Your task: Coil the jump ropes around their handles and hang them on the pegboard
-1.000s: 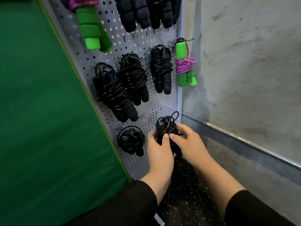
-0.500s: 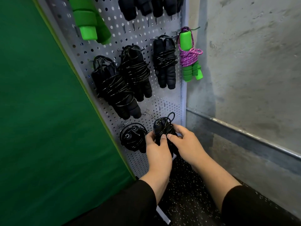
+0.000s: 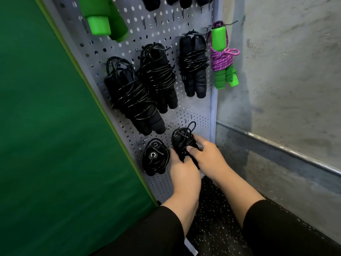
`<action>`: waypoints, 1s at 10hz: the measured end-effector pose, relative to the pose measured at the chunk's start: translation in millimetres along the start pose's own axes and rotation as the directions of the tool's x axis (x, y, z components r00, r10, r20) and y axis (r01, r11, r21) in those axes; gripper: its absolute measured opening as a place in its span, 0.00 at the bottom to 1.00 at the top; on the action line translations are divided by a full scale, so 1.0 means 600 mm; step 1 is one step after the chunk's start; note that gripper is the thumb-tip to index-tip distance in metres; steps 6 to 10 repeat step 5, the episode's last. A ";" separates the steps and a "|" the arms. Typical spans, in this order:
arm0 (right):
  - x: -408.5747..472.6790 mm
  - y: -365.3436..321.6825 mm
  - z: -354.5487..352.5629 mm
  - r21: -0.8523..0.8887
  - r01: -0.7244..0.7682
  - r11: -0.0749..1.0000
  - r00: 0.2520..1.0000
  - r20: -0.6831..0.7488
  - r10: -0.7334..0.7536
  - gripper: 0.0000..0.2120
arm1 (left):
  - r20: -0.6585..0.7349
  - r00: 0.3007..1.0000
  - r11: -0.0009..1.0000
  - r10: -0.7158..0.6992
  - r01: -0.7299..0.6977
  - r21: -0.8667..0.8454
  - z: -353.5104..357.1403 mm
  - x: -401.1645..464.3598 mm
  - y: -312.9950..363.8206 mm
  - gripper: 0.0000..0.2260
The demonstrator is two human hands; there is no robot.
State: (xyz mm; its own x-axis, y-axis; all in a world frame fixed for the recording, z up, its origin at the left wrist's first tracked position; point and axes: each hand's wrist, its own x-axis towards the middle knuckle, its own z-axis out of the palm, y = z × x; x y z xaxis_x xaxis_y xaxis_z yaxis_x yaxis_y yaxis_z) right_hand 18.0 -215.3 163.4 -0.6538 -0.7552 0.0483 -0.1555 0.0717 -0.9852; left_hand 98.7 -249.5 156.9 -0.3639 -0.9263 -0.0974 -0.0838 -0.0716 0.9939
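Both hands (image 3: 195, 161) clamped on coiled black jump rope (image 3: 181, 140), loop seemingly just right of bare hook (image 3: 170, 126) on pegboard (image 3: 199, 115).

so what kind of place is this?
Likely a gym or sports storage corner: a pegboard hung with coiled jump ropes, speckled rubber floor, and a green mat beside it.

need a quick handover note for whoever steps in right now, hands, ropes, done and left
Left hand and right hand both grip one coiled black jump rope against the lower pegboard, its loop near a bare hook.
Done: another small black bundle hangs beside it; three black bundles and the green-handled purple rope hang above.
Left: hook the loop, let go.
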 end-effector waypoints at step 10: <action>0.024 -0.019 0.022 -0.024 -0.014 1.000 0.999 0.044 0.015 0.19 | 0.008 0.991 0.989 -0.131 0.131 -0.062 -0.005 0.004 0.013 0.14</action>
